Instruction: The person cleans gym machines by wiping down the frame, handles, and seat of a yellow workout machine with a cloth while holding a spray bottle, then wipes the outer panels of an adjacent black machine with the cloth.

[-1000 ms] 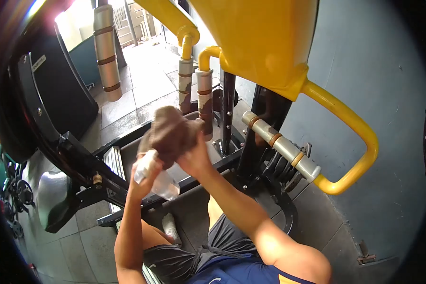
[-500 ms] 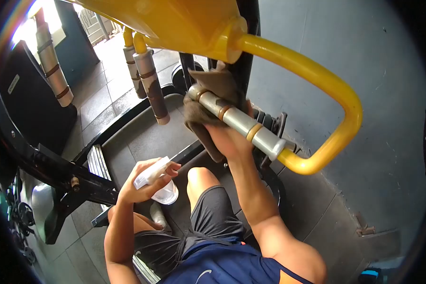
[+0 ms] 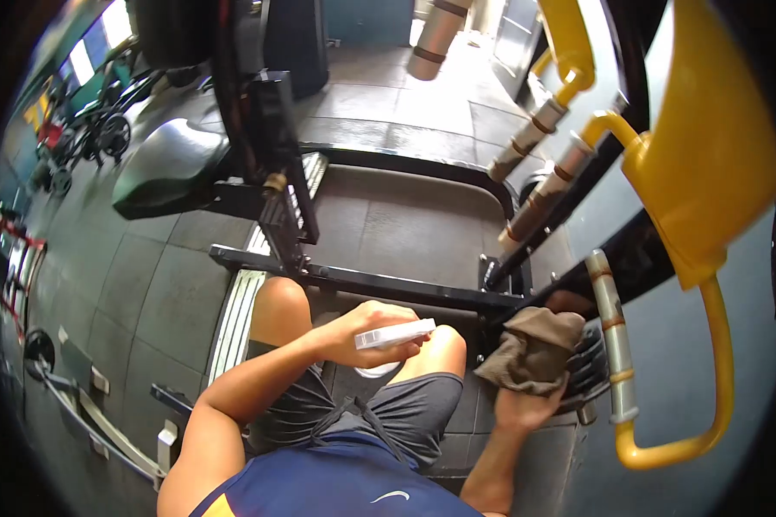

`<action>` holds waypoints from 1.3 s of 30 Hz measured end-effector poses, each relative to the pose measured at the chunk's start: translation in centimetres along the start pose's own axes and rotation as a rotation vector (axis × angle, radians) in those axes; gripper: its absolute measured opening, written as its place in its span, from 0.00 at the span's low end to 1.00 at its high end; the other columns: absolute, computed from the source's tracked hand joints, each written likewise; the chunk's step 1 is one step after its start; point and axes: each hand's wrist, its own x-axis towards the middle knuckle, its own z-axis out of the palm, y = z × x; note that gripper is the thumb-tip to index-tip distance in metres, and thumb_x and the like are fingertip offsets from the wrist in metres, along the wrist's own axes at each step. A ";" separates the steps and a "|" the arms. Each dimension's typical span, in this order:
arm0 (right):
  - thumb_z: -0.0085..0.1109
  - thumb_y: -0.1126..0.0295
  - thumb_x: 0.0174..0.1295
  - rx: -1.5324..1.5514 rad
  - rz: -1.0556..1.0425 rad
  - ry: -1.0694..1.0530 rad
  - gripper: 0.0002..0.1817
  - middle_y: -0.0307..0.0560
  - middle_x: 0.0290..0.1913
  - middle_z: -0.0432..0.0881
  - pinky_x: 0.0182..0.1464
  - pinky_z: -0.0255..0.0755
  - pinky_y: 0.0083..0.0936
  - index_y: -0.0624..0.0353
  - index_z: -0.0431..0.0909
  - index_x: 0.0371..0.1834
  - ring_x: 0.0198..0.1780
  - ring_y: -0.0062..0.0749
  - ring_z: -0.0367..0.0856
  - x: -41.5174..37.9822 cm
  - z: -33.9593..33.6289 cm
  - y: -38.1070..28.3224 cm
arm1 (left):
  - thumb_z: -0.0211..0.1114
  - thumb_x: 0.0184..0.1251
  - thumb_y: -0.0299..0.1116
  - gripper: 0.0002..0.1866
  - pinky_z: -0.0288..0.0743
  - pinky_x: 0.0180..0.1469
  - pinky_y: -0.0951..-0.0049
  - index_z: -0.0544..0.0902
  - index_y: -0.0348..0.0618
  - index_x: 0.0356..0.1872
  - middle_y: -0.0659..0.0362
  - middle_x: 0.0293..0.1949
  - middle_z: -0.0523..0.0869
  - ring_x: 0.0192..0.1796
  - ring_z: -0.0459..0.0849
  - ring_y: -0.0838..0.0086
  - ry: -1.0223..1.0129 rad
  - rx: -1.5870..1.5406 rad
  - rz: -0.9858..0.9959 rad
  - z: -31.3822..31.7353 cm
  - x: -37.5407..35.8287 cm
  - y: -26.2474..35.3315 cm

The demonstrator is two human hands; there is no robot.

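My left hand [image 3: 353, 330] is wrapped round a spray bottle [image 3: 395, 334] with a white trigger head, held above my knees. Most of the bottle's clear body is hidden below the hand. On the right, my right hand [image 3: 526, 408] grips a crumpled brown cloth [image 3: 530, 351], which covers most of its fingers. Just right of the cloth and apart from it hangs a silver handle grip [image 3: 612, 336] with brown bands, joined to a bent yellow bar [image 3: 721, 370].
A yellow machine arm [image 3: 707, 146] fills the upper right. More banded grips [image 3: 547, 194] hang beyond it. The black frame [image 3: 379, 284] crosses before my knees, with a padded seat [image 3: 168, 168] at left. Dark weight plates [image 3: 588, 362] stand beside the cloth.
My view has turned left. The right hand and cloth have come off the silver grip and moved down beside it. My left hand still holds the spray bottle, now over my knees.
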 end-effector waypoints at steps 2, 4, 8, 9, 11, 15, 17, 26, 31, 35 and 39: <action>0.46 0.48 0.72 0.029 0.137 -0.224 0.32 0.47 0.73 0.68 0.76 0.52 0.48 0.55 0.65 0.73 0.74 0.45 0.63 1.9 2.0 3.6 | 0.66 0.68 0.34 0.12 0.80 0.46 0.67 0.82 0.35 0.44 0.51 0.38 0.87 0.41 0.87 0.61 0.118 0.006 -0.016 -0.6 -1.9 1.3; 0.45 0.46 0.71 0.062 0.222 -0.331 0.32 0.45 0.74 0.67 0.76 0.51 0.48 0.51 0.66 0.73 0.75 0.44 0.62 4.2 4.8 7.6 | 0.67 0.67 0.33 0.12 0.80 0.46 0.67 0.83 0.34 0.42 0.51 0.38 0.87 0.41 0.88 0.62 0.264 0.039 -0.028 -1.0 -3.9 2.2; 0.41 0.42 0.72 0.188 0.340 -0.738 0.35 0.47 0.76 0.64 0.77 0.46 0.52 0.52 0.61 0.75 0.77 0.46 0.58 7.7 14.4 17.8 | 0.67 0.66 0.31 0.09 0.80 0.44 0.68 0.83 0.34 0.38 0.52 0.36 0.87 0.40 0.88 0.63 0.535 0.227 -0.040 -2.3 -7.5 4.5; 0.39 0.41 0.72 0.121 0.361 -0.912 0.37 0.48 0.75 0.65 0.77 0.50 0.48 0.55 0.61 0.75 0.76 0.44 0.60 9.4 17.2 21.0 | 0.67 0.66 0.31 0.09 0.80 0.44 0.69 0.83 0.34 0.38 0.53 0.36 0.87 0.40 0.88 0.63 0.575 0.263 -0.044 -2.9 -8.3 4.9; 0.47 0.55 0.70 -0.892 -0.120 -1.185 0.26 0.55 0.63 0.75 0.67 0.61 0.46 0.61 0.71 0.64 0.64 0.51 0.71 12.0 23.3 26.5 | 0.67 0.65 0.30 0.09 0.80 0.43 0.70 0.83 0.34 0.38 0.53 0.36 0.87 0.39 0.88 0.64 0.674 0.284 -0.106 -3.9 -9.7 5.3; 0.52 0.72 0.65 -1.094 -1.026 -1.215 0.16 0.64 0.51 0.80 0.58 0.65 0.51 0.66 0.77 0.55 0.54 0.63 0.75 13.1 29.3 37.8 | 0.65 0.65 0.27 0.08 0.80 0.42 0.72 0.83 0.33 0.40 0.52 0.37 0.87 0.39 0.88 0.69 0.860 0.255 -0.173 -5.5 -13.5 3.7; 0.54 0.69 0.65 -1.044 -1.186 -1.137 0.19 0.68 0.55 0.76 0.61 0.63 0.54 0.66 0.76 0.57 0.58 0.66 0.72 11.5 26.9 39.2 | 0.65 0.66 0.26 0.07 0.80 0.42 0.73 0.83 0.32 0.40 0.53 0.37 0.87 0.38 0.87 0.72 0.939 0.215 -0.187 -6.0 -15.2 2.5; 0.59 0.62 0.63 -0.886 -1.215 -1.073 0.26 0.72 0.54 0.76 0.72 0.45 0.66 0.66 0.70 0.61 0.65 0.69 0.67 10.7 41.0 41.1 | 0.64 0.66 0.27 0.07 0.80 0.40 0.73 0.82 0.32 0.35 0.52 0.34 0.87 0.37 0.87 0.72 1.035 0.334 -0.349 -6.3 -19.5 1.3; 0.57 0.62 0.64 -1.001 -1.325 -1.184 0.28 0.73 0.60 0.73 0.73 0.42 0.67 0.71 0.69 0.63 0.69 0.70 0.64 12.2 38.2 42.7 | 0.64 0.67 0.28 0.08 0.81 0.39 0.75 0.83 0.31 0.34 0.52 0.34 0.86 0.36 0.87 0.73 1.075 0.269 -0.313 -5.3 -20.6 1.3; 0.53 0.65 0.65 -0.781 -1.594 -1.033 0.22 0.73 0.60 0.74 0.72 0.43 0.67 0.69 0.76 0.57 0.68 0.68 0.66 8.8 39.3 38.9 | 0.64 0.66 0.28 0.08 0.81 0.38 0.76 0.83 0.30 0.35 0.52 0.35 0.87 0.34 0.87 0.74 1.058 0.203 -0.363 -4.9 -20.6 1.7; 0.52 0.65 0.69 -0.794 -1.328 -1.078 0.17 0.64 0.46 0.81 0.58 0.62 0.55 0.68 0.80 0.50 0.47 0.65 0.77 12.3 46.2 38.5 | 0.64 0.67 0.27 0.08 0.81 0.37 0.76 0.83 0.30 0.36 0.52 0.36 0.87 0.33 0.87 0.74 1.069 0.184 -0.394 -4.5 -19.8 2.0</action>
